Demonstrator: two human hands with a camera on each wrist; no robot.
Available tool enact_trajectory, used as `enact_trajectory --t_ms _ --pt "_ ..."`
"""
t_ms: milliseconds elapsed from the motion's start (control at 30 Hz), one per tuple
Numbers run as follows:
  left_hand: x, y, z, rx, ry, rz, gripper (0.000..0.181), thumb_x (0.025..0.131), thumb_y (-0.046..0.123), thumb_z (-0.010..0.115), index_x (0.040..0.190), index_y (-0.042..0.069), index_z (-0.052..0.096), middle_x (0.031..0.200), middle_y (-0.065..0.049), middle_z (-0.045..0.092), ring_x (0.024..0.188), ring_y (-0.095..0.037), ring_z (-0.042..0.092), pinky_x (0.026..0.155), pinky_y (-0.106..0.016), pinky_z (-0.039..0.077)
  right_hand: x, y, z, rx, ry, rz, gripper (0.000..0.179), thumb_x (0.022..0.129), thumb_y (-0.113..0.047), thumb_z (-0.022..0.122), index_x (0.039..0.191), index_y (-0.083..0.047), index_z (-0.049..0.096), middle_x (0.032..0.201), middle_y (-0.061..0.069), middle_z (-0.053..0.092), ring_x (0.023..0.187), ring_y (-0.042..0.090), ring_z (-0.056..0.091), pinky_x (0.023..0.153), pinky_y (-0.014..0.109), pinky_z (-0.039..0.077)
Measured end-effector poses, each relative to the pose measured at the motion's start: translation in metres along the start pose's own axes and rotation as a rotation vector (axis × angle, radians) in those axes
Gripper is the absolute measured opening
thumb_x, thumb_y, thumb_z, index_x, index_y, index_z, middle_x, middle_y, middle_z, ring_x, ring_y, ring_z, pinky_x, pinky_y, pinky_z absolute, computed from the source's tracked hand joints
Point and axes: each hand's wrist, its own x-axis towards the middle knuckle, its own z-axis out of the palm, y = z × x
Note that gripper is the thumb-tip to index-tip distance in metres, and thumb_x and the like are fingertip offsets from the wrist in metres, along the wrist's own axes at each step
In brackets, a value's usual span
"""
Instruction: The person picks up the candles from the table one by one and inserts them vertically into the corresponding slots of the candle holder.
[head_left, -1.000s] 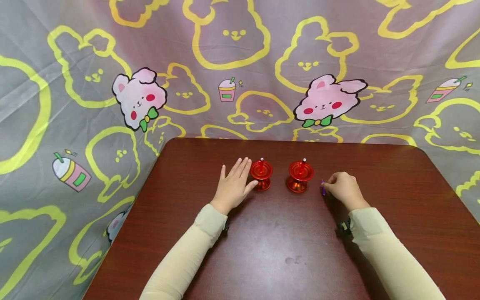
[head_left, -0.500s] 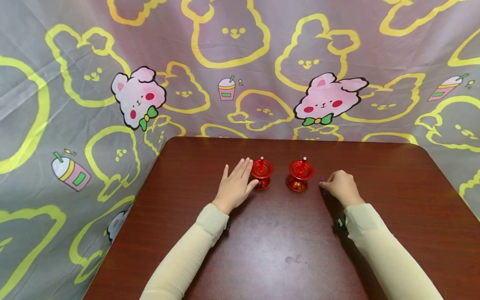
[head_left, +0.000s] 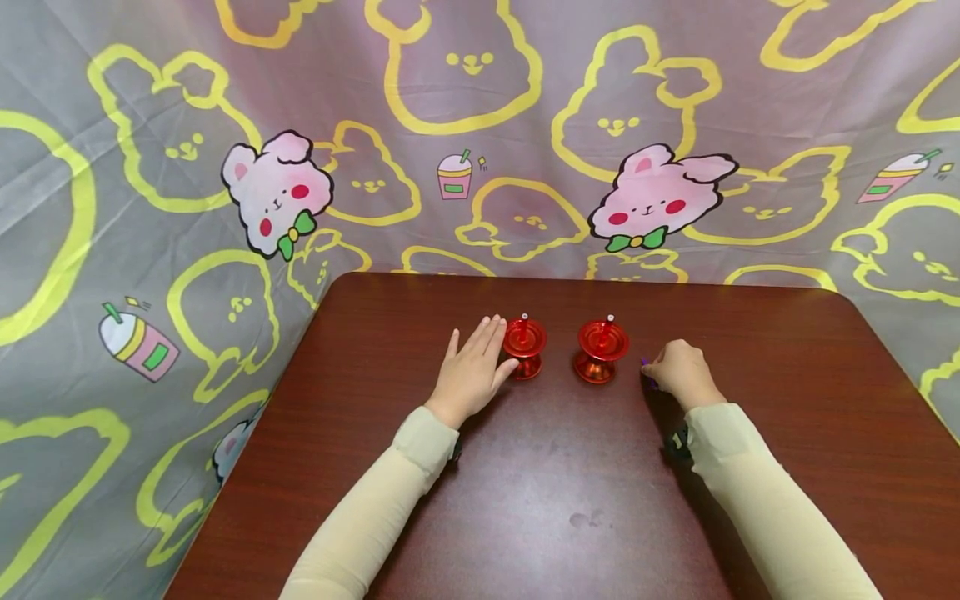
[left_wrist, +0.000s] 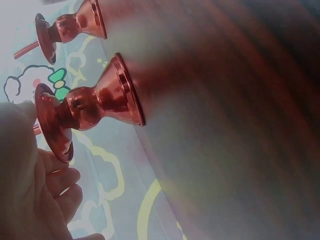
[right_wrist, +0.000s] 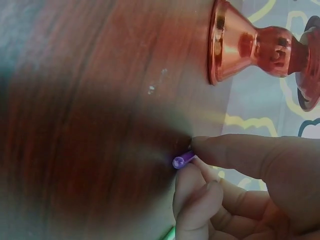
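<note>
Two red metallic candle holders stand upright on the table. The left candle holder (head_left: 529,342) is beside my left hand (head_left: 468,375), whose straight fingers lie along its left side with the thumb close to its stem. In the left wrist view my fingertips overlap the dish of that candle holder (left_wrist: 85,107). The right candle holder (head_left: 596,365) stands apart from both hands. Just right of it, my right hand (head_left: 684,372) pinches a slim purple stick (right_wrist: 183,159) between thumb and fingers, low over the tabletop. Most of the stick is hidden by the fingers.
The dark wooden table (head_left: 525,483) has rounded back corners. A patterned cloth (head_left: 517,83) with cartoon animals hangs behind it and along both sides. A bit of something green (right_wrist: 170,233) shows under my fingers in the right wrist view.
My right hand has shifted slightly left and forward around the purple stick, which now shows less. The left hand and both candle holders have stayed nearly in place.
</note>
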Motion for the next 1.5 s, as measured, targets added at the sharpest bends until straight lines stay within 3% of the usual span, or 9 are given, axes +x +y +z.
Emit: enact_trajectory --t_ms 267,600,833,1233,1500 --pt "0.0 -0.001 0.002 -0.013 0.001 0.0 0.071 0.107 0.054 0.033 0.162 0.011 0.023 0.168 -0.003 0.02 0.156 -0.017 0.013 0.122 -0.057 0.015 0.002 -0.002 -0.002 -0.005 -0.029 -0.012 0.034 0.089 -0.015 0.07 0.057 -0.006 0.064 0.049 -0.002 0.057 0.052 0.018 0.058 0.061 0.038 0.049" --pt "0.0 0.0 0.001 -0.034 -0.003 -0.007 0.071 0.107 0.055 0.034 0.162 0.011 0.024 0.169 -0.003 0.02 0.156 -0.017 0.013 0.123 -0.056 0.014 0.003 0.005 0.002 -0.023 0.009 -0.038 0.03 0.087 -0.021 0.072 0.062 -0.004 0.069 0.051 -0.004 0.059 0.065 0.029 0.062 0.063 0.041 0.049" --pt "0.001 -0.001 0.002 -0.027 0.009 0.001 0.071 0.107 0.055 0.035 0.162 0.011 0.024 0.168 -0.004 0.021 0.155 -0.018 0.014 0.122 -0.057 0.017 -0.003 0.005 0.001 0.032 0.052 -0.044 0.027 0.087 -0.02 0.071 0.065 -0.006 0.068 0.057 -0.001 0.06 0.068 0.027 0.058 0.061 0.036 0.045" --pt "0.0 -0.001 0.001 -0.033 0.009 0.006 0.073 0.106 0.056 0.036 0.162 0.01 0.024 0.168 -0.004 0.022 0.155 -0.018 0.014 0.122 -0.057 0.017 -0.013 0.016 0.008 0.135 0.228 -0.096 0.016 0.085 -0.015 0.068 0.077 -0.001 0.071 0.064 0.001 0.065 0.066 0.023 0.057 0.061 0.034 0.044" --pt "0.0 -0.001 0.003 -0.037 0.009 0.006 0.073 0.106 0.056 0.035 0.162 0.01 0.024 0.168 -0.004 0.021 0.155 -0.018 0.014 0.122 -0.056 0.016 -0.019 0.017 0.01 0.222 0.212 -0.083 0.022 0.09 -0.017 0.076 0.097 0.004 0.074 0.082 0.014 0.076 0.066 0.01 0.062 0.062 0.031 0.048"
